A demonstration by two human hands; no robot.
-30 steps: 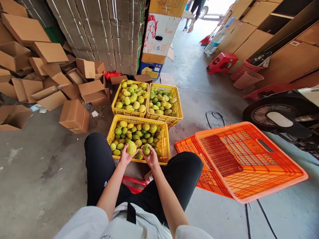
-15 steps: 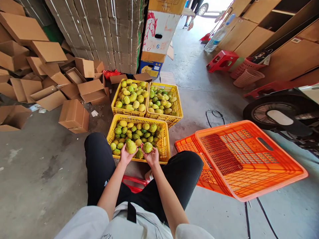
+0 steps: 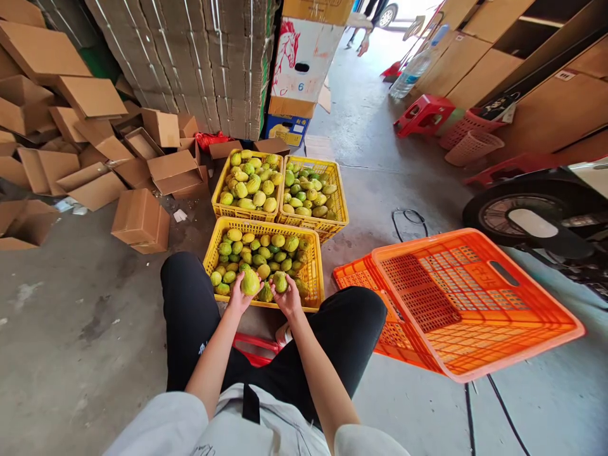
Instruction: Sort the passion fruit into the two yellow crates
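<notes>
Yellow-green fruit (image 3: 250, 282) is clasped in the left hand (image 3: 240, 299) and a smaller fruit (image 3: 280, 282) in the right hand (image 3: 289, 300), the two held slightly apart over the near edge of the front crate (image 3: 312, 272), their long axes hard to tell. Past that crate's right edge an orange crate (image 3: 441, 301) is placed, nearer the right hand. Two filled crates (image 3: 247, 213) are set beyond the far edge, with cardboard boxes (image 3: 137, 218) strewn leftward across the floor (image 3: 104, 354).

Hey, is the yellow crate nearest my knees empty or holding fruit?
Not empty: many green and yellow fruits lie inside the near yellow crate, with bare wall showing at its right side.
</notes>
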